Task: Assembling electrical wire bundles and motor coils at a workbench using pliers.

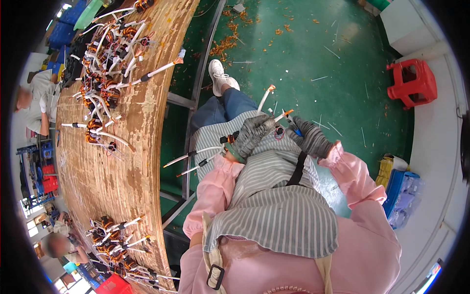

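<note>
Over my lap, my left hand (250, 136) in a grey knit glove is closed around a white cable (280, 116) whose bared copper end points up and right. The cable belongs to a wound-coil assembly with a black and orange coil (229, 138). White leads with dark sleeves (193, 153) stick out to the left of that hand, and another lead (266, 98) with a frayed copper end rises above it. My right hand (313, 139), gloved alike, grips a small blue-handled tool (297, 131) beside the copper end. The tool's working tip is too small to make out.
A worn wooden table (142, 176) stands at left, with a heap of similar coil assemblies (105, 73) and another pile (117, 240). A red stool (412, 83) and a blue bundle (399, 193) are at right. Scraps litter the green floor (313, 54). Other people sit beyond the table.
</note>
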A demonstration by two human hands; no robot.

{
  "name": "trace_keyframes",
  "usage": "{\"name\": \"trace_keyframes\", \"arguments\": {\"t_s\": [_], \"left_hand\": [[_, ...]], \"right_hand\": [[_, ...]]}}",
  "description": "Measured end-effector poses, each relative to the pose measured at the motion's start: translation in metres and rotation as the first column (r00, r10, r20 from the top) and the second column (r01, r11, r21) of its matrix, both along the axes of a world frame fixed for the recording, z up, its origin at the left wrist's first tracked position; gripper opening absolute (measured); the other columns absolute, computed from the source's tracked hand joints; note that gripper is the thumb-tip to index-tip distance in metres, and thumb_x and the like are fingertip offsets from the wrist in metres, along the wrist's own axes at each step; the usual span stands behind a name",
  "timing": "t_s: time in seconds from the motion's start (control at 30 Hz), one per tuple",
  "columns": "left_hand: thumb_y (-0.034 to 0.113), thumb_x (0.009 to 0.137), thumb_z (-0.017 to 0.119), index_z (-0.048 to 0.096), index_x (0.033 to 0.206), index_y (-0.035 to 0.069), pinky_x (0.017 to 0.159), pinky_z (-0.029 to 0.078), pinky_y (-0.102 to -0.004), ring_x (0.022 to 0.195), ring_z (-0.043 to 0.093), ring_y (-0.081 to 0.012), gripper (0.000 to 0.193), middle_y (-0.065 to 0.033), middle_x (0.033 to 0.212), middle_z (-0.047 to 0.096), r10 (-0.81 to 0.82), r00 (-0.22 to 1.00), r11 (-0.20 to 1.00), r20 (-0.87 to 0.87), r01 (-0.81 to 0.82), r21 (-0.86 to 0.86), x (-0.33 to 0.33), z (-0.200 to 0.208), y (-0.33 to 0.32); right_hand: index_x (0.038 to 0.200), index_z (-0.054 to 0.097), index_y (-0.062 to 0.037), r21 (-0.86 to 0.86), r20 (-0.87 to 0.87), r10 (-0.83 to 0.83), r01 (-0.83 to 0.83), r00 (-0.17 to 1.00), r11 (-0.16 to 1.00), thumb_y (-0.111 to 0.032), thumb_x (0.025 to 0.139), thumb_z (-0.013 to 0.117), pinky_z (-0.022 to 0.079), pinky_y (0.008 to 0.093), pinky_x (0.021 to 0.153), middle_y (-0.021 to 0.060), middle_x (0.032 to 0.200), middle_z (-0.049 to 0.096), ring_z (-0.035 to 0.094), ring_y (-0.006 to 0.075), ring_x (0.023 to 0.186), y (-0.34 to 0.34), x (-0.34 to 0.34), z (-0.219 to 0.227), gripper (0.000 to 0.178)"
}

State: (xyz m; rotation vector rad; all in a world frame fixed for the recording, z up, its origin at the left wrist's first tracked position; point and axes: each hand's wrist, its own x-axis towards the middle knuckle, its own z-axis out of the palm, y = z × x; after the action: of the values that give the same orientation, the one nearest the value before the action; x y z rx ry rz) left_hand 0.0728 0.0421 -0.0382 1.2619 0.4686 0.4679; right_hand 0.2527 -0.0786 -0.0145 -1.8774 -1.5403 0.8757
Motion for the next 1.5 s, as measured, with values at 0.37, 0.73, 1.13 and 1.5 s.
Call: {"name": "trace_keyframes", "arguments": {"t_s": [0.37, 0.73, 1.13, 1.5], "left_hand": [[0.013, 0.084, 0.062, 0.063, 0.092, -0.002, 0.06, 0.044, -0.0231, 0.066, 0.055, -0.0106, 0.017, -0.0045, 0.077, 0.061, 0.021, 0.987, 0.993, -0.159, -0.039, -0.11, 0.028, 0.018, -0.007], [0.013, 0.087, 0.058, 0.056, 0.113, -0.001, 0.066, 0.044, -0.0186, 0.078, 0.053, -0.0076, 0.029, -0.0007, 0.09, 0.059, -0.032, 0.998, 0.988, 0.057, 0.04, -0.148, 0.014, 0.029, 0.0], [0.017, 0.082, 0.063, 0.058, 0.109, -0.001, 0.089, 0.041, -0.0283, 0.097, 0.055, -0.0152, 0.033, -0.0097, 0.1, 0.059, -0.052, 0.998, 0.999, 0.024, 0.052, 0.008, 0.025, 0.016, 0.003], [0.024, 0.067, 0.078, 0.022, 0.141, 0.011, 0.091, 0.037, -0.0357, 0.089, 0.056, -0.0224, 0.093, -0.0109, 0.093, 0.059, 0.192, 0.85, 0.828, -0.491, 0.128, 0.546, 0.016, -0.071, 0.02]], "right_hand": [[0.089, 0.052, 0.0003, 0.127, 0.053, -0.069, 0.062, 0.996, 0.99, -0.028, 0.08, 0.061, 0.045, 0.0417, 0.067, 0.0191, 0.074, 0.053, 0.054, 0.0363, 0.071, 0.014, -0.01, 0.02, 0.031], [0.098, 0.054, 0.0, -0.309, -0.925, -0.375, 0.706, -0.066, 0.637, -0.021, 0.084, 0.059, 0.051, 0.0357, 0.064, 0.0018, 0.069, 0.052, 0.052, 0.0155, 0.058, -0.01, 0.049, -0.018, 0.025], [0.096, 0.058, -0.0062, -0.158, -0.224, -0.432, 0.405, 0.873, 0.9, -0.027, 0.079, 0.064, 0.045, 0.0347, 0.068, 0.0131, 0.079, 0.06, 0.055, 0.0246, 0.069, 0.004, 0.031, -0.14, 0.027], [0.097, 0.06, -0.0051, -0.489, -0.546, -0.601, 0.361, 0.584, 0.794, -0.018, 0.08, 0.066, 0.048, 0.0285, 0.054, 0.0053, 0.073, 0.061, 0.056, 0.0137, 0.061, 0.01, 0.027, -0.136, 0.022]]}}
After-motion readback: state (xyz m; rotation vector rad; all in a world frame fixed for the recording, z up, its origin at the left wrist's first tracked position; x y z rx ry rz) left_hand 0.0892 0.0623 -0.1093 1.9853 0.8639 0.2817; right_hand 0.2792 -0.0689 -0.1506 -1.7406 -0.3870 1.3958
